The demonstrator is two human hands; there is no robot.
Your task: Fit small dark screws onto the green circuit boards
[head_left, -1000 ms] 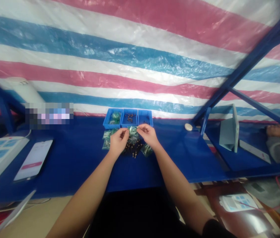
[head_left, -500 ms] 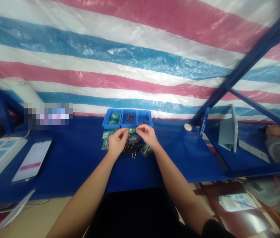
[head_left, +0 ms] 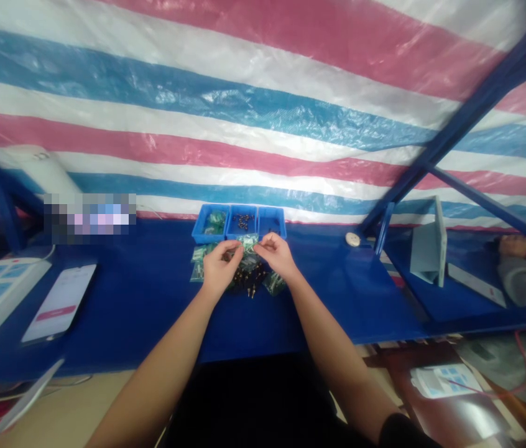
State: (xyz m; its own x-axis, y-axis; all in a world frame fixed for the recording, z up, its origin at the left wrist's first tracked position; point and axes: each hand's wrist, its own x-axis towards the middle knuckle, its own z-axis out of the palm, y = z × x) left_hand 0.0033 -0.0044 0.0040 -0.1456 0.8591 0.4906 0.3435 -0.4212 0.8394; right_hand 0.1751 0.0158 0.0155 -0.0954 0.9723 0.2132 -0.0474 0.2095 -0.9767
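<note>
Between my two hands is a small green-tinted clear plastic bag (head_left: 248, 239), held up above a pile. My left hand (head_left: 221, 264) pinches its left edge with thumb and forefinger. On the other side, my right hand (head_left: 276, 254) is closed at the bag's right edge. Beneath them lies a heap of small dark and brass-coloured parts (head_left: 250, 277), too small to name. More green plastic bags (head_left: 198, 270) lie left of my left hand, and another bag (head_left: 275, 283) rests below my right hand. What the held bag contains is unclear.
Three blue bins stand behind my hands: a left bin (head_left: 202, 238) with green bags, a middle bin (head_left: 242, 236) with small parts, a right bin (head_left: 272, 214). A phone (head_left: 60, 302) and power strip (head_left: 4, 292) lie left. Another person's hand (head_left: 516, 246) rests far right.
The green bag has turned from nearly edge-on to showing its flat face between my fingers. Both hands have shifted only slightly.
</note>
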